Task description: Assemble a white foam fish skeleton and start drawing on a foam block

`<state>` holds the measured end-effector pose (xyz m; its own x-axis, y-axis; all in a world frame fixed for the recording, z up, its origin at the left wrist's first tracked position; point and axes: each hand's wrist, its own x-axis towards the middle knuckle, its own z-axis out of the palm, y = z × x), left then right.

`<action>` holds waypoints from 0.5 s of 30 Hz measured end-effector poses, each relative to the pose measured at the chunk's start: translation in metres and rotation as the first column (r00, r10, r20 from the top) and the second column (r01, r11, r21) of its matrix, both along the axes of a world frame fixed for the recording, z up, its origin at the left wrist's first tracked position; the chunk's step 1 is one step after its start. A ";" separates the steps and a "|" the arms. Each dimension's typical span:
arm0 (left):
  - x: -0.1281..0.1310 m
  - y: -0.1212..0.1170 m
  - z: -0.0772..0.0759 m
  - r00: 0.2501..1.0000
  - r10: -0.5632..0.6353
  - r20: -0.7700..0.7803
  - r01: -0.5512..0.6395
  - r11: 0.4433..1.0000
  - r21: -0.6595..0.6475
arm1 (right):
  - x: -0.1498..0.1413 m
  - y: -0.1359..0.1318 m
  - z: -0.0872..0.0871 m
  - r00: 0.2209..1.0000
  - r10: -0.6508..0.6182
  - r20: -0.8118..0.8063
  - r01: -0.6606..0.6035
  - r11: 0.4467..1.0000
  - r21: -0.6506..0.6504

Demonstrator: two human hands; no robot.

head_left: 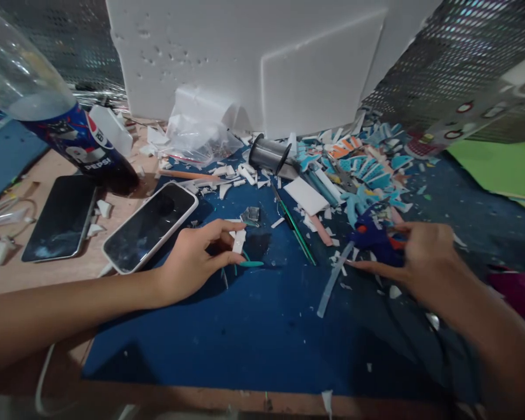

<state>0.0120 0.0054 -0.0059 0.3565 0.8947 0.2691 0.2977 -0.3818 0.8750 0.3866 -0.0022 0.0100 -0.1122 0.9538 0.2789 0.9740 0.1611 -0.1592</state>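
My left hand [196, 251] pinches a small white piece [238, 240] between thumb and fingers, low over the blue mat [227, 344]. A thin teal sliver [251, 263] shows at the thumb tip; whether it is attached to the white piece is unclear. Just beyond lies a small clear block [252, 214]. On the right, my right hand [424, 254], slightly blurred, closes around a blue glue gun [378, 239] with orange parts, its thumb stretched along the near side. A translucent glue stick [333, 283] lies by the gun, angled toward me.
A green pen [295, 224] lies mid-mat, with a spool [269, 154] behind it. Blue and white scraps [371, 169] pile at the back. Two phones [151, 227] and a Pepsi bottle [83, 146] stand left. White foam board [245, 52] rises behind; green sheets [494, 169] lie right.
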 end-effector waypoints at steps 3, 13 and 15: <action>0.000 0.000 0.002 1.000 -0.019 0.015 0.019 0.999 0.028 | -0.005 -0.009 0.030 0.941 -0.049 0.334 0.073 0.996 -0.058; 0.002 0.002 0.002 0.991 -0.067 0.112 0.055 0.992 0.111 | -0.145 0.007 0.044 0.785 0.244 -0.570 -0.478 0.824 -0.305; 0.002 0.001 0.001 0.988 -0.052 0.144 0.038 0.994 0.098 | -0.160 0.012 0.033 0.719 0.185 -0.669 -0.523 0.778 -0.347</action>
